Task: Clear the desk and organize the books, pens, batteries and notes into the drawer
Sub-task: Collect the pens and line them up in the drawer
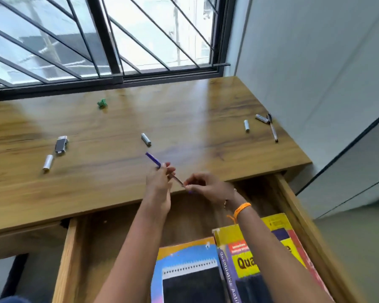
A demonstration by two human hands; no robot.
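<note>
Pen [162, 171] is over the desk's [109, 193] front edge, above the open drawer [127, 228]. Left hand [159, 184] pinches mid-barrel, right hand [206, 186] pinches the tip. Probably light, stiff, a bit slick, so grab mid-barrel.

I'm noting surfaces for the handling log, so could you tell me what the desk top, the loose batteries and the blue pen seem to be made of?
Desk top: wood or wood-look laminate, semi-gloss; grain lines and window glare show. Batteries: probably metal-cased, with a silvery-grey sheen. Blue pen, held by the left hand and right hand: likely plastic, a smooth, solid-coloured barrel; motion blur leaves it uncertain.
</note>
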